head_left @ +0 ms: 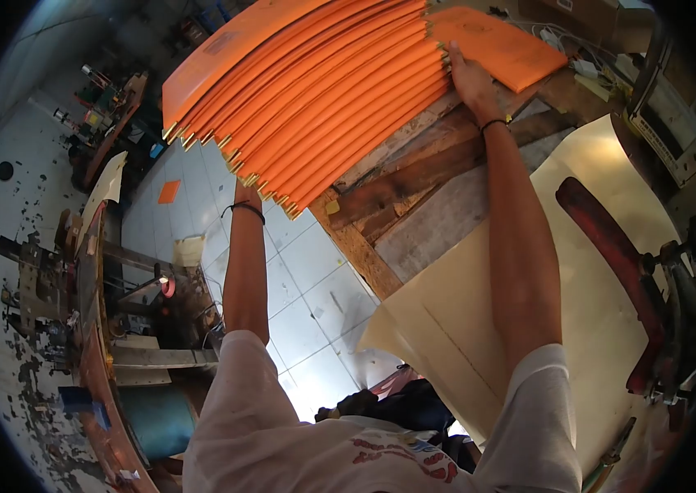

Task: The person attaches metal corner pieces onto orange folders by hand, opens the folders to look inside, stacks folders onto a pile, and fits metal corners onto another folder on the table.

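Stack of orange folders (315, 107), fanned and brass-tipped, held between two hands at the top centre of the frame. The right hand (473, 84), upper right of centre, grips the stack's right end, thumb against the edge, other fingers hidden. The left hand (247, 194) supports the near left end from beneath; its fingers are concealed, and their state cannot be told. Another orange piece (508, 51) lies at upper right; a beige sheet (438, 337) covers the lower right.

White T-shirt (282, 456), black wristbands (493, 122)
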`<state>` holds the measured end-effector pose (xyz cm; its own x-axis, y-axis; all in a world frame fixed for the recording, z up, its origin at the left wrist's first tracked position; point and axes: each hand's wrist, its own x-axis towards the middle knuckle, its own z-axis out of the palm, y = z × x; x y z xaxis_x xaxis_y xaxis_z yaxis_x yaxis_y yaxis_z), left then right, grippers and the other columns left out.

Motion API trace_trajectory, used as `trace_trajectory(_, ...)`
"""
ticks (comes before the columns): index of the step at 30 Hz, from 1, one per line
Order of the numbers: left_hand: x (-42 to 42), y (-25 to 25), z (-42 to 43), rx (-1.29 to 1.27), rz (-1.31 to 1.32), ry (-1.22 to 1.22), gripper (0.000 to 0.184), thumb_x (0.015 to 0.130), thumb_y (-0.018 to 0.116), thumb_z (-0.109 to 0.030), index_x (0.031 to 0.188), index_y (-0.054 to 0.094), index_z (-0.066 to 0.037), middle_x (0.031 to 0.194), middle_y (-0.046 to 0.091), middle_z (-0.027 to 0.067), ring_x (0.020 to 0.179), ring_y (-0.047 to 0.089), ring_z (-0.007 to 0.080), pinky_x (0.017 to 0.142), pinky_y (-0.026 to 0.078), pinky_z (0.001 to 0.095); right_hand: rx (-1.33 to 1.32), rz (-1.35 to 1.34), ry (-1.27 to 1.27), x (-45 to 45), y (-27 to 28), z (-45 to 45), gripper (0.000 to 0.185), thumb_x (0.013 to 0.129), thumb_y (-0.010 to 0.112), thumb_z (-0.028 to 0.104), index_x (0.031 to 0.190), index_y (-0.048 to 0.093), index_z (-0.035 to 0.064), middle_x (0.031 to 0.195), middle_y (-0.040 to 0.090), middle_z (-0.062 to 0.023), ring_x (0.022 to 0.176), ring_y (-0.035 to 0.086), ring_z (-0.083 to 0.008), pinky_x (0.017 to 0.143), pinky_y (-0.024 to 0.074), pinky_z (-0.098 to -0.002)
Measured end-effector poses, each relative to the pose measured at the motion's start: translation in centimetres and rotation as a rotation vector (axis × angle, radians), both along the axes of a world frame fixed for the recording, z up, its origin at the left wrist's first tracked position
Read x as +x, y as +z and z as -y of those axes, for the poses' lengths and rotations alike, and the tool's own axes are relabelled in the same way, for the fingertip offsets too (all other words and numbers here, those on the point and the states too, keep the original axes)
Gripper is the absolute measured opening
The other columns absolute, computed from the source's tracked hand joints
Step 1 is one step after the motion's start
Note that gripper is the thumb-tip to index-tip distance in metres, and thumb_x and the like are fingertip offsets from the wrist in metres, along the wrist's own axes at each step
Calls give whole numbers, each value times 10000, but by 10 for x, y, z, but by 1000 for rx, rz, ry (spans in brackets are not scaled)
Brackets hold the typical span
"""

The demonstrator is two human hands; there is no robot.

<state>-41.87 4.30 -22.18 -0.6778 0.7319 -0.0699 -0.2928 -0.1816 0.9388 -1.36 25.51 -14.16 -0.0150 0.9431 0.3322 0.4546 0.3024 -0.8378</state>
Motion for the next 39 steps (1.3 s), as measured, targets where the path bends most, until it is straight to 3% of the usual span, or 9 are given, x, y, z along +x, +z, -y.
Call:
trace_trajectory(13,6,-13,6,25,52,-85,467,977,386,-390,1262,465,-29,1202,557,103,1055,559,203,889,487,359,-39,-42,-59,11,6,4,753,898,284,635,953,667,-12,1018,647,-223,1012,577,-387,913,411,-423)
trace_trajectory(16,8,-14,6,35,60,-108,468,978,382,-393,1261,465,-29,1200,558,101,1053,560,200,887,488,356,62,-102,-106,6,5,6,735,903,307,618,978,650,-28,1015,646,-230,1009,576,-390,899,413,-418)
trace_trajectory(19,8,-12,-1,62,68,-132,468,979,379,-395,1259,465,-30,1198,559,100,1051,561,198,886,488,353,-67,-49,-47,10,8,4,741,897,314,627,979,636,-35,1001,643,-229,985,580,-372,877,415,-417)
trace_trajectory(22,8,-5,-18,107,73,-163,469,980,375,-397,1258,465,-30,1196,559,99,1050,561,196,884,488,350,89,-109,-123,3,-3,-6,746,889,323,642,931,624,-39,926,643,-210,898,582,-341,843,419,-419)
trace_trajectory(26,9,2,-42,148,68,-192,471,981,371,-399,1257,465,-30,1194,561,97,1047,562,193,882,489,346,-102,-139,-78,1,9,11,775,880,327,664,896,622,-52,855,629,-202,849,570,-336,828,419,-411)
trace_trajectory(36,11,4,-40,142,61,-193,474,984,359,-406,1253,466,-31,1188,564,93,1042,565,185,877,491,336,81,-116,-81,6,7,0,786,888,341,646,773,628,-77,776,626,-242,808,596,-356,793,432,-421)
trace_trajectory(39,8,1,-38,127,57,-185,476,985,355,-408,1252,466,-31,1186,565,92,1040,566,183,875,491,333,-46,-83,-90,8,4,3,749,880,371,633,763,635,-58,772,633,-226,808,603,-341,784,434,-419)
